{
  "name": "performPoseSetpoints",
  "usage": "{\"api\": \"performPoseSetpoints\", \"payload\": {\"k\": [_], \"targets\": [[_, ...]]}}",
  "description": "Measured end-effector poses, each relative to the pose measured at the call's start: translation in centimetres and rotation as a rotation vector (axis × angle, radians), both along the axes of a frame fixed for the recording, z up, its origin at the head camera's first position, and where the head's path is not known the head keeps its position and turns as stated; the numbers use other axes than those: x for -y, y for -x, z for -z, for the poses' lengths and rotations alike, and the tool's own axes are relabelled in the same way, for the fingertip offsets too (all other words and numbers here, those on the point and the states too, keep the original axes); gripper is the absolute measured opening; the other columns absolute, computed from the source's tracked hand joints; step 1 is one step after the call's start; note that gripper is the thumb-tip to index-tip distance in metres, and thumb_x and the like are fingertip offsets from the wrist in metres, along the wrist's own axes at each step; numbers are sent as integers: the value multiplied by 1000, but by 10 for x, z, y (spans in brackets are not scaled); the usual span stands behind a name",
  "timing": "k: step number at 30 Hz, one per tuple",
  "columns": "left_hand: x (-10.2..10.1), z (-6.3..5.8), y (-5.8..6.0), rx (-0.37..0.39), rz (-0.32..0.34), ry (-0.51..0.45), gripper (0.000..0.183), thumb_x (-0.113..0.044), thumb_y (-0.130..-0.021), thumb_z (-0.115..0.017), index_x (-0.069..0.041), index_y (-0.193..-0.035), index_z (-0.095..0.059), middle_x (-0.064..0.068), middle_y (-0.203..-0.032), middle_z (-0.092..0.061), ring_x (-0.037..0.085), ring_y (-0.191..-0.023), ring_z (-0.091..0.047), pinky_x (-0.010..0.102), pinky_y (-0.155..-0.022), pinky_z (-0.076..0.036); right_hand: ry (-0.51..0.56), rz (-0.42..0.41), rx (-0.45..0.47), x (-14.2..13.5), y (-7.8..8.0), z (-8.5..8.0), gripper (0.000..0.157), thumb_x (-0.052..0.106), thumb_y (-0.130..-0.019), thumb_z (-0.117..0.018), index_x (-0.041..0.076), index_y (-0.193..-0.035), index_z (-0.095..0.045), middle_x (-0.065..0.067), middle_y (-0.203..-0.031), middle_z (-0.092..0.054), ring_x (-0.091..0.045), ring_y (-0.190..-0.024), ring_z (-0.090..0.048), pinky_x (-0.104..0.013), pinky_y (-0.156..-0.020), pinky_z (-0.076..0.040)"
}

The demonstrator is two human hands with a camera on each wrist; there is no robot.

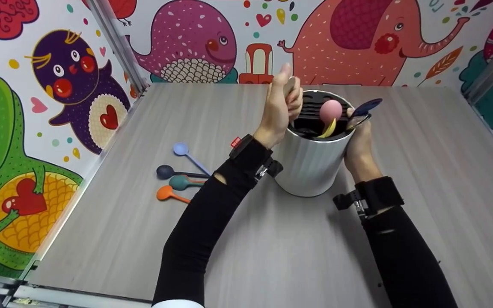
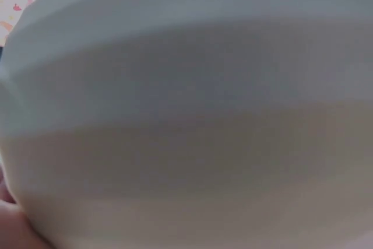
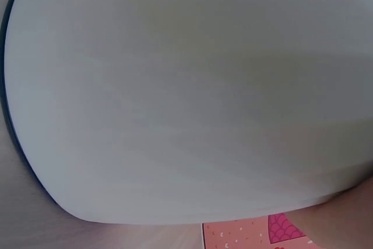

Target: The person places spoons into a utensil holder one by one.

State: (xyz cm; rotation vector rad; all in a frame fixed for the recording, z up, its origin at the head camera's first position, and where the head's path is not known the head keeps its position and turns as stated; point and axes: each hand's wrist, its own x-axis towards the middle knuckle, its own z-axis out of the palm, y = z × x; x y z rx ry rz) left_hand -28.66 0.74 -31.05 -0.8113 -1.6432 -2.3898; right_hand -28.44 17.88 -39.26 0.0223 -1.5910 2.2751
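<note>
A white ribbed utensil holder (image 1: 310, 164) with a black slotted insert (image 1: 310, 101) stands upright on the table. Over its left rim, my left hand (image 1: 278, 102) grips a small greyish-beige piece (image 1: 289, 87); fingers hide most of it, so its kind is unclear. Around the right side of the holder, my right hand (image 1: 359, 147) holds the wall near the rim. A pink spoon (image 1: 331, 111), a yellow utensil (image 1: 328, 129) and a dark blue spoon (image 1: 367, 107) stick out of the holder. In both wrist views, the holder's wall (image 2: 186, 74) (image 3: 175, 97) fills most of the picture.
Left of the holder lie a light blue spoon (image 1: 181, 149), a dark navy spoon (image 1: 165, 172), a green spoon (image 1: 179, 182) and an orange spoon (image 1: 165, 193), their handles partly behind my left forearm. Cartoon-printed panels (image 1: 268, 25) border the table (image 1: 114, 239).
</note>
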Motion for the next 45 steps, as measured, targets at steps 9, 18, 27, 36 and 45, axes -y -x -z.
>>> {"api": "performPoseSetpoints", "payload": {"k": [9, 18, 27, 36, 45], "targets": [[1, 5, 0, -90, -95, 106, 48, -26, -101, -35, -9, -58, -49, -2, -53, -43, 11, -44, -35, 24, -42, -30, 35, -40, -28, 3, -1, -1, 29, 30, -98, -49, 16, -103, -74, 4, -99, -71, -8, -92, -62, -23, -88, -48], [3, 9, 5, -159, -139, 324, 32, -8, -101, -48, 0, -75, -66, 5, -69, -63, 14, -64, -57, 25, -65, -47, 48, 10, -8, 0, 0, -2, 26, 27, -98, -49, 16, -98, -73, 5, -94, -70, -8, -90, -61, -22, -87, -47], [9, 24, 9, -218, -199, 394, 27, -6, -100, -54, -3, -74, -62, 3, -68, -61, 13, -67, -58, 24, -68, -48, 48, -7, -20, 2, 0, -2, 26, 27, -99, -50, 16, -96, -74, 4, -93, -70, -8, -89, -60, -22, -86, -47], [10, 28, 6, -253, -279, 355, 27, -9, -100, -52, -1, -77, -64, 6, -72, -64, 11, -71, -59, 25, -70, -48, 41, -20, -43, 3, 0, -1, 28, 28, -99, -49, 15, -98, -74, 3, -98, -70, -10, -94, -61, -23, -90, -47], [28, 34, 11, -345, -403, 463, 24, -15, -102, -50, -1, -96, -69, 7, -100, -65, 13, -101, -50, 25, -92, -40, -26, 2, -9, -1, 0, 0, 29, 34, -100, -49, 19, -102, -74, 5, -101, -70, -12, -98, -60, -22, -90, -47]]}}
